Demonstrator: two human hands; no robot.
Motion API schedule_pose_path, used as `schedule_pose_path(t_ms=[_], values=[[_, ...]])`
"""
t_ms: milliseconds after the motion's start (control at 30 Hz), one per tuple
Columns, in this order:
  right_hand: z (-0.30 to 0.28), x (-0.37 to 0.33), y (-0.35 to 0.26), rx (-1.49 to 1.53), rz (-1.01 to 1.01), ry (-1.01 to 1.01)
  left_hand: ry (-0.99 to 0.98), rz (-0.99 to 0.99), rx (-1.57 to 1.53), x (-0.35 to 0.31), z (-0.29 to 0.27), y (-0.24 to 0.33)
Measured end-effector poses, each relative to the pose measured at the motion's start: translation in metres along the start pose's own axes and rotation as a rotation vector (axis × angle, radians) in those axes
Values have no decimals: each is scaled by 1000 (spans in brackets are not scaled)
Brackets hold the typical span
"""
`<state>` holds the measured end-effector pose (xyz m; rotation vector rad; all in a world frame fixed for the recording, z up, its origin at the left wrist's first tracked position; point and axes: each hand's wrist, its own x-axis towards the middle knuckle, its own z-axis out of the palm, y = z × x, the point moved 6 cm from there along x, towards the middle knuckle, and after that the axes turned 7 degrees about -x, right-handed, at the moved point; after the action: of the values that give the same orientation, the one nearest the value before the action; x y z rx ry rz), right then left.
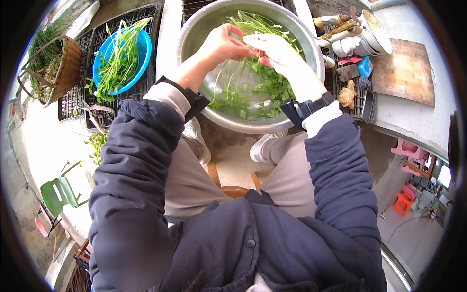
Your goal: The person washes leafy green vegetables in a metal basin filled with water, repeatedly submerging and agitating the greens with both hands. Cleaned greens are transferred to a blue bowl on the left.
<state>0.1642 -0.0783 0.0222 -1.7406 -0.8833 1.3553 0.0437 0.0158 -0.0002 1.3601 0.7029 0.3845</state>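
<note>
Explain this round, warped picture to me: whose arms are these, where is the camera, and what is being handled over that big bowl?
There is no machine here: a person wears a wide fisheye camera on the head, looking down, so edges bend and their own dark-sleeved arms enter from below. The left hand and right hand meet over a large metal basin and together pinch thin green stems of leafy herbs that fill it. To the left, a blue bowl holds more greens on a black crate, beside a wicker basket. To the right lie a wooden board and some white crockery. The person sits, knees apart, with the basin in front of them.
</note>
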Motion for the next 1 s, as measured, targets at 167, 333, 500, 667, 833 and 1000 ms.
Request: schedule_pose_path(t_ms=[167, 333, 500, 667, 833, 1000], values=[[-14, 13, 8, -19, -97, 279, 94, 67, 315, 0, 4, -4], [-22, 19, 17, 155, -99, 366, -507, -723, 515, -19, 19, -58], [17, 25, 43, 99, 38, -147, -206, -771, 494, -17, 4, -55], [16, 28, 54, -797, -77, -14, -343, -703, 438, -23, 18, -49], [16, 11, 19, -835, -181, 83, -321, -656, 476, -21, 17, -50], [-25, -24, -80, -147, -583, 378, -132, -246, 50, -8, 16, -29]])
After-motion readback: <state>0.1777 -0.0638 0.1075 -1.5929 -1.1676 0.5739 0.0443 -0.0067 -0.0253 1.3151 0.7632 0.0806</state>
